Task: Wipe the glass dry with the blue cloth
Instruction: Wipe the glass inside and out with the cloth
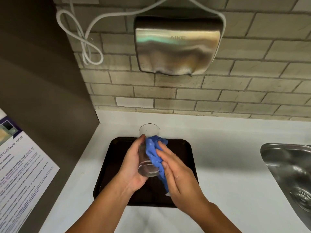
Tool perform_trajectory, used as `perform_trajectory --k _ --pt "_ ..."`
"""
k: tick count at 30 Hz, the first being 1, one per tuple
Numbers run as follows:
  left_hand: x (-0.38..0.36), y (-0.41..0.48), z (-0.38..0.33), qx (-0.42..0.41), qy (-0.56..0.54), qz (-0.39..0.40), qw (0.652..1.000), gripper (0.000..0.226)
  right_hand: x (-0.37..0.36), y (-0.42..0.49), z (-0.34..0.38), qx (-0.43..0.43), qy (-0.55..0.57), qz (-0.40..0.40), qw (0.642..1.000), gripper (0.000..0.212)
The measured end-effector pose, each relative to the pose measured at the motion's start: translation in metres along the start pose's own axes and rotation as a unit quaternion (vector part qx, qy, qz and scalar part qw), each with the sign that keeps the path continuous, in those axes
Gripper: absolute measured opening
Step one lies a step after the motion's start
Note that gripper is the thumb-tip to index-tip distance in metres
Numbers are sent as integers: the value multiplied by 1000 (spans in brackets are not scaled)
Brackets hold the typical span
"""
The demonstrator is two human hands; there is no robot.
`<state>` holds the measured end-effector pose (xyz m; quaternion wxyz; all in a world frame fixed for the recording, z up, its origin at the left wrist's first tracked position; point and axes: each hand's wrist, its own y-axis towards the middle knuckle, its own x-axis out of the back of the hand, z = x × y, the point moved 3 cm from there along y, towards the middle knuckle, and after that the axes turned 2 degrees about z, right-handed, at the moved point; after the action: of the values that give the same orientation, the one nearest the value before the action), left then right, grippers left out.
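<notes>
Glass (149, 148), one clear smooth tumbler, sits clasped in the left hand (133, 167). The right hand (178, 175) presses one crumpled blue cloth (154, 153) against it.

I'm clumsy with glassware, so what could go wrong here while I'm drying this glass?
The glass is held in the air by only your left hand; pressing the blue cloth sideways with your right hand might push it loose. If it slips, it would likely hit the black tray below and could break.

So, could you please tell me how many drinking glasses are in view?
1: the glass, held in the left hand above the dark tray; none other shows.
</notes>
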<state>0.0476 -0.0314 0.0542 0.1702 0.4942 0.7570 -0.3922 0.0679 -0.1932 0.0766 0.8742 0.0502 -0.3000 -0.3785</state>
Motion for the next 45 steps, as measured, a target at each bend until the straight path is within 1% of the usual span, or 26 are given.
perform_trajectory --k 3,5,8,12,13,16,17,18,22,23,28,30,32,34,36,38,40,41,43,45 --pt "-1 -1 0 -12 25 11 1000 52 -6 -7 0 51 -31 11 998 51" --pt "-3 -2 1 -10 27 10 1000 52 -1 -2 -3 31 -6 -14 999 47" --pt "-5 0 2 -10 37 -1 999 55 5 1 -8 -16 56 -76 995 47" --pt "-6 0 1 -21 81 -11 996 52 2 1 -14 6 31 -81 996 49" --pt "-8 -1 0 -24 93 -8 995 54 5 5 -19 -5 37 -83 996 47" --pt "-18 -4 1 -40 121 -3 992 61 16 27 -34 -106 78 -107 985 40" --pt "-20 -4 1 -47 127 -8 991 62 18 33 -35 -123 85 -109 983 39" --pt "-22 -5 1 -52 132 -15 990 62 19 37 -33 -123 85 -110 983 39" --pt "-20 -4 -2 -59 133 -34 989 64 19 42 -17 -50 53 -105 992 46" --pt "-20 -5 -4 -65 130 -38 989 66 19 45 -18 -47 50 -102 992 46" --pt "-23 -10 -6 -92 137 -65 984 93 21 55 -31 -127 68 -109 984 46" --pt "-21 -11 -8 -99 131 -71 984 95 16 52 -32 -120 76 -117 983 43" --pt "-19 -11 -8 -106 127 -76 983 95 14 49 -29 -120 124 -132 976 46" --pt "-20 -12 -5 -115 133 -78 981 93 12 49 -29 -146 212 -143 956 47" --pt "-22 -13 -4 -136 154 -88 975 89 10 50 -39 -168 302 -161 924 53" --pt "-23 -14 -6 -162 193 -97 963 84 7 48 -50 -196 354 -173 898 57" --pt "-22 -15 -10 -170 212 -98 957 76 3 47 -50 -208 386 -168 883 51" --pt "-22 -16 -12 -169 214 -95 957 71 3 46 -48 -208 388 -164 883 47" --pt "-23 -18 -14 -165 232 -87 955 61 3 45 -40 -200 370 -152 895 44" --pt "-26 -20 -13 -168 271 -77 945 56 4 43 -39 -183 363 -141 903 50"
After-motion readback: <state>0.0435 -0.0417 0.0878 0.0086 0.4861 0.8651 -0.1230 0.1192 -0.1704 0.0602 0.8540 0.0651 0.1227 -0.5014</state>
